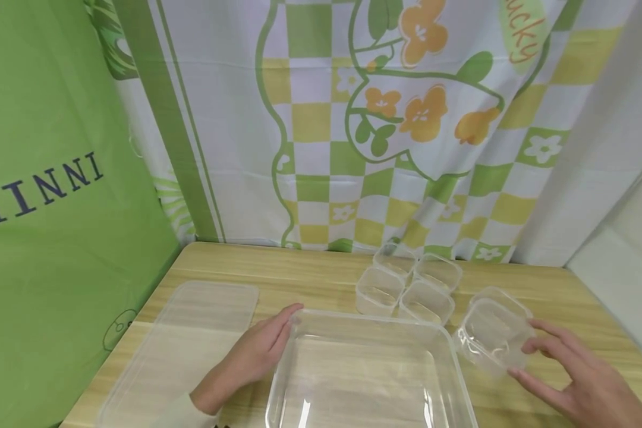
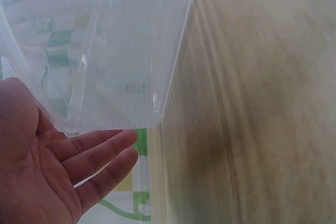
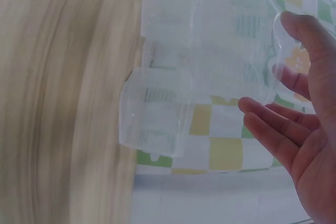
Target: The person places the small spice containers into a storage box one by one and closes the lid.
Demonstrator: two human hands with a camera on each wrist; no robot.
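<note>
My right hand [image 1: 580, 374] pinches the rim of a small clear plastic container [image 3: 231, 45] between thumb and fingers. In the head view this container overlaps another small container [image 1: 500, 297] behind it, right of a large clear plastic box [image 1: 364, 318]. My left hand [image 1: 259, 348] rests at the box's far left corner. Seen from the left wrist, its fingers [image 2: 100, 156] stretch loosely along the outside of that corner, and the thumb is hidden. The large box is uncovered, and the wood grain shows through its bottom.
Several small clear containers [image 1: 380, 291] stand grouped behind the large box. A flat translucent lid [image 1: 192, 333] lies on the left of the wooden table [image 1: 299, 267]. A patterned cloth [image 1: 310, 125] hangs behind, and a green cloth [image 1: 59, 285] hangs on the left.
</note>
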